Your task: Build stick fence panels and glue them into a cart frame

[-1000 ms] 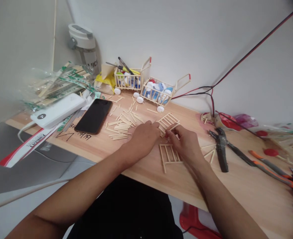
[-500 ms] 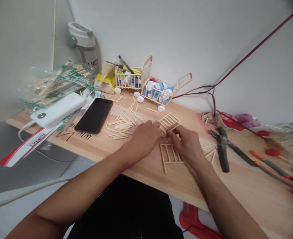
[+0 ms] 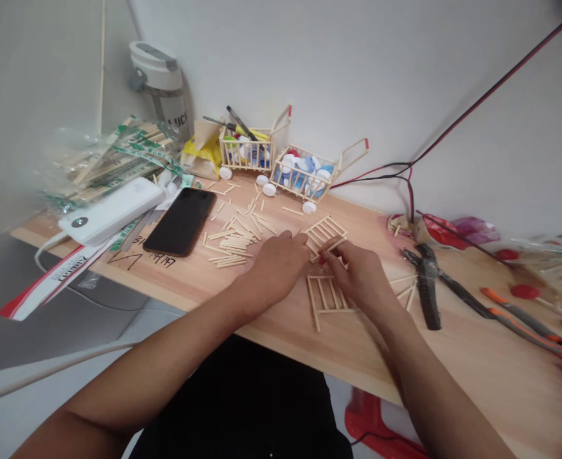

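1. Loose wooden sticks (image 3: 230, 245) lie on the bench (image 3: 457, 363).
2. Left hand (image 3: 276, 268): grip loosely curled against an upper stick panel (image 3: 326, 233); firmness cannot be told.
3. Right hand (image 3: 357, 274): grip pinches a short stick (image 3: 337, 243) at that panel, above a lower stick panel (image 3: 326, 294).
4. Pliers (image 3: 427, 296) lie apart.

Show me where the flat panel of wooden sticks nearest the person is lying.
In the head view, the stick panel lies flat on the wooden desk, just under the right hand and to the left of the black pliers.
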